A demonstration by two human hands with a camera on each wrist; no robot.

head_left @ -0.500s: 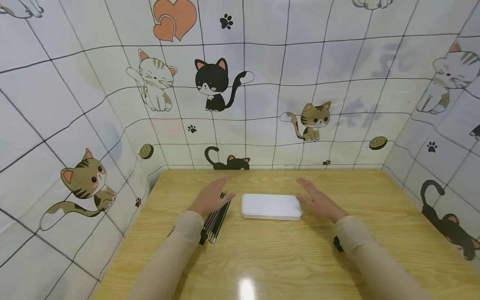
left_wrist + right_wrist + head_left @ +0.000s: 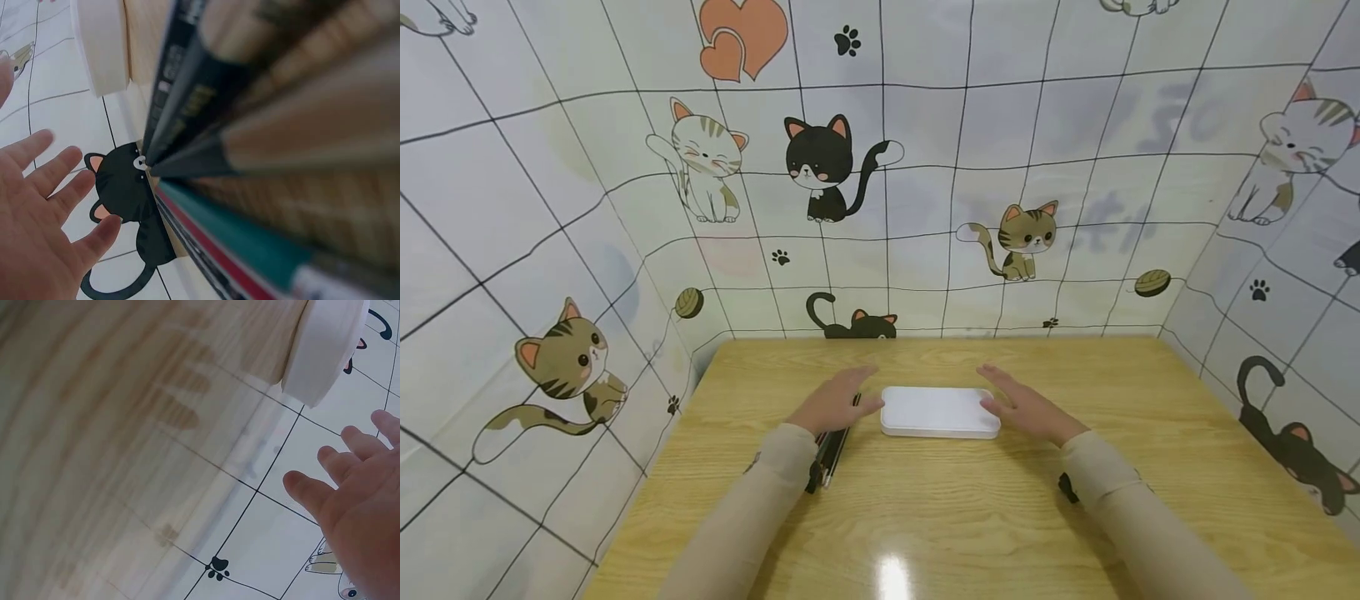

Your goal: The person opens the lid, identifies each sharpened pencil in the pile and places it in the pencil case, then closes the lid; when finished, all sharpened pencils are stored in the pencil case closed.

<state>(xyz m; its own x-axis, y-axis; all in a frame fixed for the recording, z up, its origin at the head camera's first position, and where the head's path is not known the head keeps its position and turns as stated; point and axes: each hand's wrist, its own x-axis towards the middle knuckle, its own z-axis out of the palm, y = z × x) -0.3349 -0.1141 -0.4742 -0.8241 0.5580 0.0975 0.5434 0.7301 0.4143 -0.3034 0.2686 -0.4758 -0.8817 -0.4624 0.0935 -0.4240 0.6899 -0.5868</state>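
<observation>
A white rounded-corner case (image 2: 938, 412) lies flat on the wooden table, its long side facing me. My left hand (image 2: 833, 402) is at the case's left end, fingers extended and thumb tip right by its edge. Beneath that hand and wrist lie several pencils (image 2: 832, 457), partly hidden; in the left wrist view dark, green and red pencils (image 2: 231, 231) show close up. At the case's right end, my right hand (image 2: 1028, 407) has its fingers spread, the thumb overlapping the corner in the head view. Neither hand grips anything.
The wooden table (image 2: 955, 525) meets a cloth-covered wall (image 2: 917, 200) printed with cartoon cats at the back, and similar cloth stands at both sides. A dark band (image 2: 1067, 487) shows at the right wrist.
Both hands have moved inward toward the case, the left to the right and the right to the left. The case and pencils have stayed in place.
</observation>
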